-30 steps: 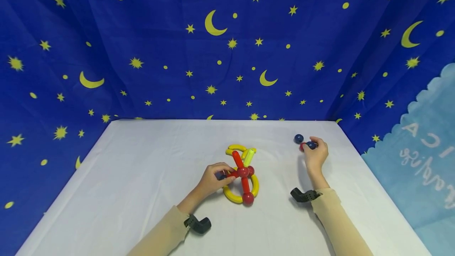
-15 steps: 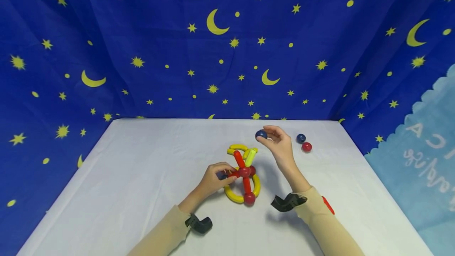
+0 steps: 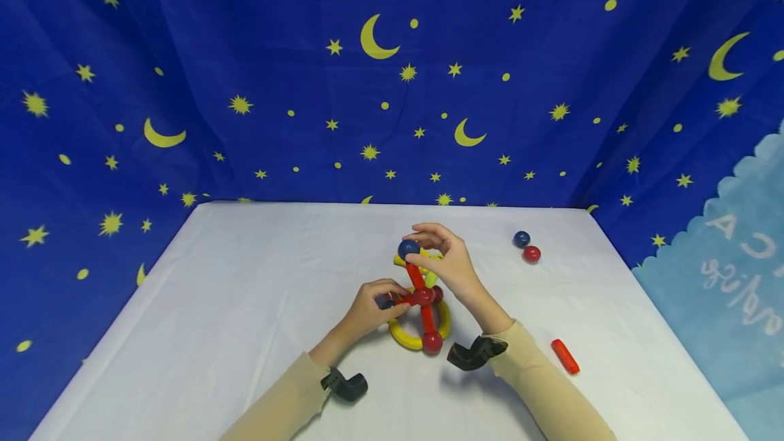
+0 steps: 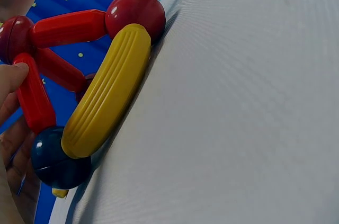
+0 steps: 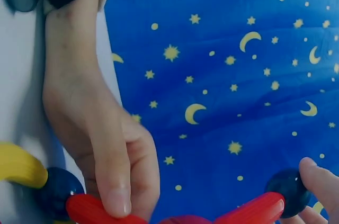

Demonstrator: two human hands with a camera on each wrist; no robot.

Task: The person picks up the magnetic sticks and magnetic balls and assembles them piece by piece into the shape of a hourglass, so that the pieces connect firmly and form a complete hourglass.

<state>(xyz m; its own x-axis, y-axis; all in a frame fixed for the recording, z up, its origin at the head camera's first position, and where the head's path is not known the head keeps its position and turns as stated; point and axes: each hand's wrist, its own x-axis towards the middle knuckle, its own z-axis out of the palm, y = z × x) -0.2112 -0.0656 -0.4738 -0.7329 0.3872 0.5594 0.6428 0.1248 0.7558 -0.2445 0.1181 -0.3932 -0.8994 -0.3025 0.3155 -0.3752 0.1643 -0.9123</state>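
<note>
Right hand (image 3: 452, 263) has swung left since half a second ago, bringing its pinched blue ball (image 3: 408, 249) to the upper tip of the slanted red stick (image 3: 414, 276). Nearest: loose red stick (image 3: 565, 356) beside the right sleeve (image 3: 533, 369), with white tabletop (image 3: 257, 271) running on to the right edge. Next, ball-and-stick structure (image 3: 424, 296) mid-table, yellow ring (image 3: 404, 337) at its base; left hand (image 3: 365, 308) grips its side red stick (image 4: 37, 102), wide tabletop out to the left edge. Behind structure, yellow curved pieces (image 3: 401, 260). Far right, spare blue ball (image 3: 522, 239) and spare red ball (image 3: 531, 254) sit together, near the far edge. Starry curtain (image 3: 306, 73) behind that edge.
</note>
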